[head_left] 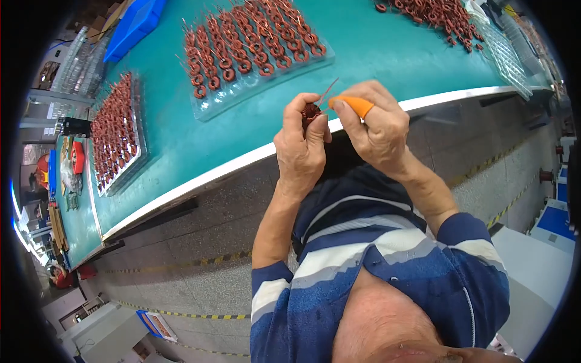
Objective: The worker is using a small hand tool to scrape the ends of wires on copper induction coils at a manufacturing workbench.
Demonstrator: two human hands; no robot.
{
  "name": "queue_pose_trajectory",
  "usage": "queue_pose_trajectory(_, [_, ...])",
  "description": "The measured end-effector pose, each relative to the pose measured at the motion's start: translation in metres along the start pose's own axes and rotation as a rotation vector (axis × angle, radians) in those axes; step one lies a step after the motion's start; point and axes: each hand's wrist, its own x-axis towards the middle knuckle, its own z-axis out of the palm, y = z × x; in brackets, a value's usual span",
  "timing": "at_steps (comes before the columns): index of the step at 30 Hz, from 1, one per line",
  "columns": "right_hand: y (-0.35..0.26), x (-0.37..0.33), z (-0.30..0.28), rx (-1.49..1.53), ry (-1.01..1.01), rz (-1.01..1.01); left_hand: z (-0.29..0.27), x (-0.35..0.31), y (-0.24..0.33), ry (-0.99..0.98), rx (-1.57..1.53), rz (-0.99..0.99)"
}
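At the far left I note a clear plastic tray of copper-wound ring coils lying on the long green workbench with a white edge. A second, larger clear blister tray filled with rows of the same copper coils lies further along the bench, well apart from the hands.

My left hand is closed to a narrow pinch. Thumb and fingers curl around a small dark ring coil wound with copper wire, held just above the white bench edge, in front of my chest. The coil looks dark red-brown, round, with two thin copper leads rising from it up and to the right. Most of its body is hidden by the fingertips, so I cannot tell how complete the winding is.

My right hand sits just beside the left, also nearly closed. Its index finger wears an orange rubber finger cot, and that tip meets the coil from the right. The thumb presses in beneath. Both hands touch the coil at once.

At the far right, a loose heap of copper ring coils rests on the bench top, next to a stack of empty clear plastic trays.
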Motion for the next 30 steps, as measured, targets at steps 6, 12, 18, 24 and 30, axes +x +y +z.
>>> queue_pose_trajectory(6, [0.008,0.008,-0.019,0.216,-0.235,0.369,0.003,-0.003,-0.002,-0.001,-0.041,0.133])
queue_pose_trajectory(12, [0.02,-0.003,-0.021,0.547,-0.355,0.757,0.002,-0.015,-0.012,-0.138,-0.34,-0.018])
queue_pose_trajectory(18, [0.051,0.0,-0.035,0.47,-0.011,0.782,-0.002,-0.023,-0.014,0.007,-0.577,-0.04])
queue_pose_trajectory(24, [0.02,-0.004,-0.022,0.638,-0.282,0.531,0.004,-0.016,-0.008,-0.183,-0.787,-0.151])
queue_pose_trajectory(30, [0.016,0.007,-0.036,0.776,-0.441,0.92,0.003,-0.007,0.005,-0.224,-0.377,-0.162])
